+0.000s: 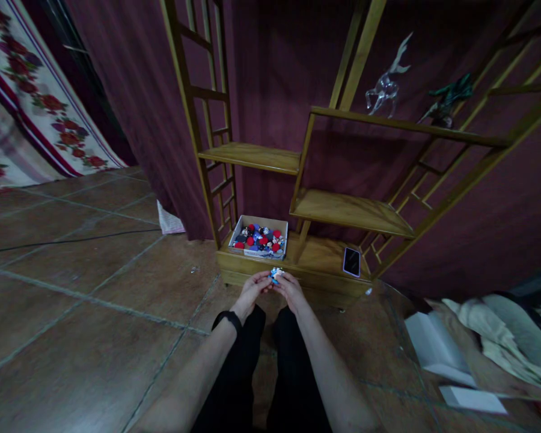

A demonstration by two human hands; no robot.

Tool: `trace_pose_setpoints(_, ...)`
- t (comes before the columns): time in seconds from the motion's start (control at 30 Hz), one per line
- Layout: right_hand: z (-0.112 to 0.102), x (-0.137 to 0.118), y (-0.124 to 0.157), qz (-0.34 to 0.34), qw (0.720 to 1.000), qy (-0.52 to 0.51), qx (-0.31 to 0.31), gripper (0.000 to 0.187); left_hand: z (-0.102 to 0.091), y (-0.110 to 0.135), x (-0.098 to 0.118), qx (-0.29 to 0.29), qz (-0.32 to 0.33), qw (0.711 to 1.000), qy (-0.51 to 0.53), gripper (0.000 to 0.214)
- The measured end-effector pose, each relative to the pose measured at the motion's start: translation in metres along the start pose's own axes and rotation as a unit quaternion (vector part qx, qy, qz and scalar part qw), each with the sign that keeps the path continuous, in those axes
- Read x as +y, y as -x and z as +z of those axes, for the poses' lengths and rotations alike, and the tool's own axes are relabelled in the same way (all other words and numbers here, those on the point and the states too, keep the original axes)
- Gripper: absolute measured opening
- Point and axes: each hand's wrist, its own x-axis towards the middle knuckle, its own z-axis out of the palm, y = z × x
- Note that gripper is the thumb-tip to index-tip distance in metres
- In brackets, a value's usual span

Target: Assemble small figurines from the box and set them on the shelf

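Our left hand (255,285) and right hand (291,287) pinch the blue-and-white piece (277,275) between them, the box (258,254) beyond, nearer our left.

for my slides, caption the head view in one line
Left hand and right hand hold a small blue-and-white piece before a box on a wooden shelf.

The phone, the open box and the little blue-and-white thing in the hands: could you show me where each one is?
Phone (351,262), head view: middle of its screen.
Open box (262,255), head view: its front wall.
Blue-and-white thing (276,275), head view: its visible middle.
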Motion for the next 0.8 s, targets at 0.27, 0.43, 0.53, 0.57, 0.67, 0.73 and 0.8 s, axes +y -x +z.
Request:
trace_pose_setpoints(0.27, 0.003, 0.003, 0.004, -0.040, 0.998, 0.037, 0.004, 0.040, -0.001, 0.001, 0.002, -0.024, 0.006, 0.999, -0.030, 0.052)
trace_pose_setpoints(0.43, 0.000, -0.012, 0.008, -0.079, 0.990, 0.084, 0.080, 0.040, -0.005, 0.004, 0.009, -0.010, 0.001, 0.998, -0.054, 0.054)
trace_pose_setpoints(0.53, -0.006, -0.058, 0.008, -0.136, 0.980, 0.121, 0.084, 0.038, -0.008, 0.005, 0.013, -0.016, 0.000, 0.998, -0.067, 0.050)
trace_pose_setpoints(0.57, -0.008, -0.080, 0.006, -0.177, 0.972, 0.128, 0.090, 0.037, -0.009, 0.005, 0.014, -0.018, 0.001, 0.997, -0.071, 0.049)
trace_pose_setpoints(0.67, -0.015, -0.156, -0.014, -0.268, 0.949, 0.138, 0.095, 0.037, -0.010, 0.004, 0.015, -0.014, -0.001, 0.997, -0.081, 0.047)
trace_pose_setpoints(0.73, -0.019, -0.204, -0.035, -0.315, 0.934, 0.130, 0.109, 0.038, -0.011, 0.001, 0.015, -0.013, 0.003, 0.997, -0.081, 0.046)
trace_pose_setpoints(0.8, -0.022, -0.240, -0.060, -0.330, 0.927, 0.142, 0.111, 0.037, -0.011, -0.002, 0.014, -0.015, -0.011, 0.996, -0.088, 0.048)
